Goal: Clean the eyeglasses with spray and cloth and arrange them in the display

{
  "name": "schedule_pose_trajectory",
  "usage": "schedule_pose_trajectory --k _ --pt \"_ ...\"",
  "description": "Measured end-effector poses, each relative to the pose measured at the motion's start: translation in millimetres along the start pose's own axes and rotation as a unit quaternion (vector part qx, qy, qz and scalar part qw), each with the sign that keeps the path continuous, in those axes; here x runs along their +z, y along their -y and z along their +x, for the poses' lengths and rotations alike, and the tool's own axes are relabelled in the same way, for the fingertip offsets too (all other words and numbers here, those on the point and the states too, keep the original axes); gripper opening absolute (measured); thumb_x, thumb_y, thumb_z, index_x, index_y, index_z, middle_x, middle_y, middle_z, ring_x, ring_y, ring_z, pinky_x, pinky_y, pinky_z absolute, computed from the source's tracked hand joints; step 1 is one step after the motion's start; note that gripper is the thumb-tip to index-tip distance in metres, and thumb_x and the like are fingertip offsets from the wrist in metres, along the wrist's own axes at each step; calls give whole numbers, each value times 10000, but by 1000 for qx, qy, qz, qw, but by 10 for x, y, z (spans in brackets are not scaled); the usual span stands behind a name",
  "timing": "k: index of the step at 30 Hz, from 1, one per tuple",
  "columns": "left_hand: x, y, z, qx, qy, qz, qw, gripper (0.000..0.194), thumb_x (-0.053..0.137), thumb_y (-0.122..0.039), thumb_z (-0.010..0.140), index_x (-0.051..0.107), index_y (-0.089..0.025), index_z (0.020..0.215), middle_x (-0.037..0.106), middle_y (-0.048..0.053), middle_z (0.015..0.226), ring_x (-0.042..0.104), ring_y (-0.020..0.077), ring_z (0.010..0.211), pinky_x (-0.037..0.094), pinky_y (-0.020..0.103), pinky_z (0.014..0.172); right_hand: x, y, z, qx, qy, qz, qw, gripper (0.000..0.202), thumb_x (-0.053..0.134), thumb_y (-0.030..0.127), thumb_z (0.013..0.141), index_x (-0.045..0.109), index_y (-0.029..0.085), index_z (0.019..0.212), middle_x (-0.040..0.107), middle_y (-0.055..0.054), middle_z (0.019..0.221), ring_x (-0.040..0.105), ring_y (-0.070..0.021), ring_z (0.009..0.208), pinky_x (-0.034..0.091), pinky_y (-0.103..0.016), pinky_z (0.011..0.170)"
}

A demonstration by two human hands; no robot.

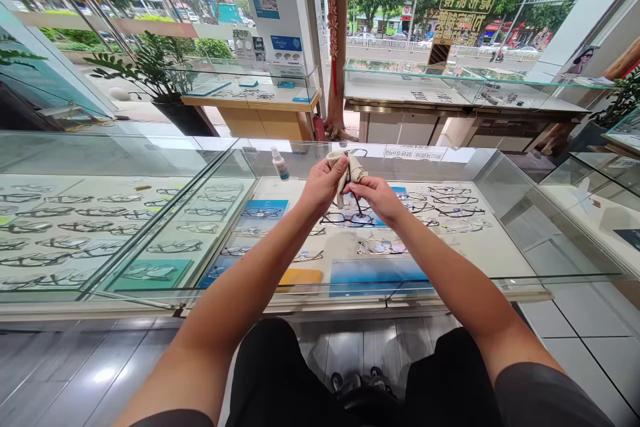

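Both hands meet above the glass display case. My left hand (325, 181) is closed on a beige cloth (355, 167), its thumb pressed on top. Dark eyeglasses (349, 177) are partly wrapped in that cloth, with a thin temple arm hanging down between the hands. My right hand (376, 195) pinches the glasses at the cloth's lower right edge. The lenses are mostly hidden by cloth and fingers. Below the hands, under the glass, lie rows of eyeglass frames (384, 247).
A small white spray bottle (281, 165) stands on the glass counter (310, 155), left of my hands. Another display case (115, 167) adjoins at the left. Farther back are more showcases (407, 90), a potted plant (185, 113) and a wooden trunk (338, 47).
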State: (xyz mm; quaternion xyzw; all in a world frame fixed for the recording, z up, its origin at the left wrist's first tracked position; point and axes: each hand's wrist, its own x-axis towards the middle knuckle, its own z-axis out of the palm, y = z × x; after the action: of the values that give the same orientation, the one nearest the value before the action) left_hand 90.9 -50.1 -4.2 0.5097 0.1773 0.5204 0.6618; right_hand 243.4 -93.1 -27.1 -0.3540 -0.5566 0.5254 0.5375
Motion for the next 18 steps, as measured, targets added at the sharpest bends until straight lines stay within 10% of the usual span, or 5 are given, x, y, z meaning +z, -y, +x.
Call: schedule_pose_trajectory --k 4,11,18 --pt "-13 13 27 -3 -28 -1 1000 530 900 -635 848 671 -158 854 662 -19 641 506 67 456 418 221 463 8 1 -12 -11 -5 -10 1000 386 872 591 798 861 211 860 780 -43 916 526 -179 844 403 -350 820" --pt "-114 -24 78 -14 -38 -1 999 481 822 -603 946 769 -142 1071 819 83 928 790 221 967 622 357 943 -202 207 -3 -56 -48 5 997 365 854 657 827 855 293 862 760 -35 987 535 -196 846 441 -353 787" --pt "-26 133 -43 -70 79 73 992 609 860 -708 848 799 -128 1027 773 53 863 708 186 831 582 337 844 -283 243 42 -107 -113 43 987 362 897 673 790 852 320 858 736 -15 1077 638 -211 1037 521 -358 953"
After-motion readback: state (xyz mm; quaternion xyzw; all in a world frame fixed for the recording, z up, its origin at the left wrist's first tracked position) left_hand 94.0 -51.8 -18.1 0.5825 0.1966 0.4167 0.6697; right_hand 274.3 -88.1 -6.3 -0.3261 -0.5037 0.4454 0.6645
